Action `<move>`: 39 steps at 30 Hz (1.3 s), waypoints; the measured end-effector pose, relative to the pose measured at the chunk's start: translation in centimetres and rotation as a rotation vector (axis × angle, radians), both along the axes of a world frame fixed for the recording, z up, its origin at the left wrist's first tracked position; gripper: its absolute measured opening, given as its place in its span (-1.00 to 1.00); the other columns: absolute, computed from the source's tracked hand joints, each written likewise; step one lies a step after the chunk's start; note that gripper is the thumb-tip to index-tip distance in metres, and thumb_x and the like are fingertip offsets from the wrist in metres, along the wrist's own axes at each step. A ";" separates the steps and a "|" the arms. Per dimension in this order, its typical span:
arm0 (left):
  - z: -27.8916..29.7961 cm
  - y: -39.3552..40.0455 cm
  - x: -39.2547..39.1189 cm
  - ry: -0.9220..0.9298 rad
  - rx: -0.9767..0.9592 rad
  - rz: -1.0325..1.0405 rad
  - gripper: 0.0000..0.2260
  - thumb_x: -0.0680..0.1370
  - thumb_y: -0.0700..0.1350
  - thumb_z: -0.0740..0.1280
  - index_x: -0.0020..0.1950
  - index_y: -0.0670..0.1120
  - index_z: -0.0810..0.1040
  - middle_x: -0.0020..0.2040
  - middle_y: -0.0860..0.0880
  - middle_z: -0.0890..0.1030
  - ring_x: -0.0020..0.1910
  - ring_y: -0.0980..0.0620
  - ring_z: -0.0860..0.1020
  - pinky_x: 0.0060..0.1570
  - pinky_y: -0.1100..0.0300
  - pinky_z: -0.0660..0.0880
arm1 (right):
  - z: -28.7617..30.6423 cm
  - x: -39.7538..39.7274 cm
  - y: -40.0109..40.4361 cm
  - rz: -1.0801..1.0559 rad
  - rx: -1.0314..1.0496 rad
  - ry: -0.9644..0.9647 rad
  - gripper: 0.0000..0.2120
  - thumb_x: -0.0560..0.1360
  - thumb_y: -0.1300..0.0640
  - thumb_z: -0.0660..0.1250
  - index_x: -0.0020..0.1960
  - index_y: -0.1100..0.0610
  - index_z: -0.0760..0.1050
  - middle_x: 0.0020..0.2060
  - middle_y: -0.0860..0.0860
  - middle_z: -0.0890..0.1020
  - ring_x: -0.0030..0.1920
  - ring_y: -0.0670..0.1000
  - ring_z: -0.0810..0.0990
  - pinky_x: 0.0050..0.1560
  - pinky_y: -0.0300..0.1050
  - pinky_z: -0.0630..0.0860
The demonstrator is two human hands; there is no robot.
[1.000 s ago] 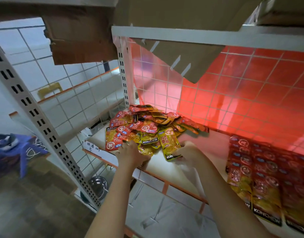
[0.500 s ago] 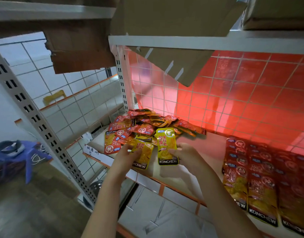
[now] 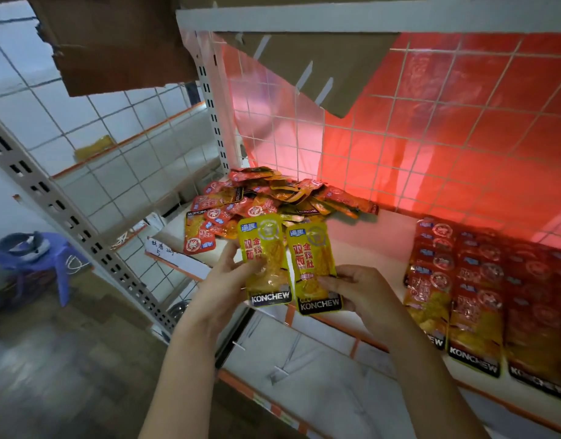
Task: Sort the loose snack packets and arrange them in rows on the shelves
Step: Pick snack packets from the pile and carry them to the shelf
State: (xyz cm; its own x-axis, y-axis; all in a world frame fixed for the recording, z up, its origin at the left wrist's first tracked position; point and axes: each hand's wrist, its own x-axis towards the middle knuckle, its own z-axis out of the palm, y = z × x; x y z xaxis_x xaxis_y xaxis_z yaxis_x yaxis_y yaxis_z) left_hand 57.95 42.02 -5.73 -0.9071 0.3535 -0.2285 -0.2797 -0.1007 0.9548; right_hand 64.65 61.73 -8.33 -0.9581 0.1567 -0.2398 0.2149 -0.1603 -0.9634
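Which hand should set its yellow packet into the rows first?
Probably the right hand. Its yellow packet is nearer the arranged rows at the shelf's right end. The left hand holds its packet nearer the loose pile.

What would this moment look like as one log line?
left hand: holds yellow packet | right hand: holds second yellow packet | loose pile: unsorted

Both hands came up off the loose pile (image 3: 272, 198): a second ago they were down in it, now each has a grip on one yellow packet. Left hand (image 3: 222, 289) pinches the left packet (image 3: 266, 261), right hand (image 3: 361, 293) the right packet (image 3: 314, 264). Packets went from apart and tilted to upright, side by side, edges nearly touching, above the shelf (image 3: 367, 258) front edge.
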 end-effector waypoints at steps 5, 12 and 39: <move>0.5 1.6 -1.1 -0.019 -0.044 -0.009 -0.74 0.61 -0.02 0.20 0.27 -0.04 0.44 0.07 -0.10 0.66 -0.12 -0.05 0.65 -0.16 0.06 0.62 | 0.4 1.8 0.0 -0.124 0.034 -0.006 -0.89 0.44 0.32 0.38 -0.23 0.18 0.60 -0.38 0.06 0.61 -0.39 -0.07 0.62 -0.35 -0.21 0.58; 2.1 4.7 -3.0 0.095 -0.036 -0.252 -0.91 0.58 -0.06 0.26 -0.02 0.03 0.57 -0.09 -0.01 0.66 -0.11 -0.01 0.61 -0.11 0.11 0.54 | 1.7 5.3 -0.3 -0.409 0.170 0.004 -0.94 0.45 0.23 0.40 -0.18 0.23 0.61 -0.31 0.11 0.59 -0.32 -0.08 0.58 -0.31 -0.24 0.50; 2.0 29.7 25.6 0.151 0.044 -1.095 -0.96 0.54 -0.05 0.34 -0.07 0.05 0.59 -0.18 0.09 0.67 -0.17 0.09 0.61 -0.27 0.31 0.48 | 2.4 40.3 7.6 -1.345 0.184 -0.166 -0.93 0.42 0.19 0.43 -0.21 0.19 0.61 -0.23 0.21 0.67 -0.28 0.07 0.64 -0.25 -0.16 0.57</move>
